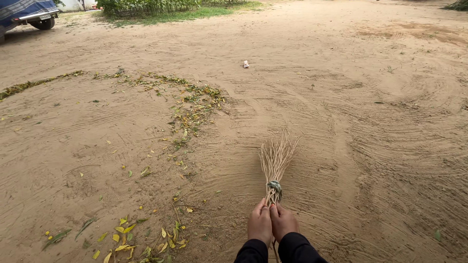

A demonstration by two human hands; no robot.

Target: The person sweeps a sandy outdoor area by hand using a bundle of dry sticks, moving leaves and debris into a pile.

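A stick broom (275, 163) of thin pale twigs, bound with a greenish cord near its base, points away from me over the sandy ground (341, 122). My left hand (260, 223) and my right hand (283, 221) are side by side, both closed around the broom's bundled end at the bottom centre. Black sleeves cover both wrists. The twig tips fan out just above or on the sand; I cannot tell whether they touch.
A curved line of swept yellow and green leaves (192, 104) runs from the far left toward me, with more leaves (141, 238) at the bottom left. A small white scrap (246, 64) lies ahead. A vehicle's rear (29, 14) stands at the top left beside grass (165, 12).
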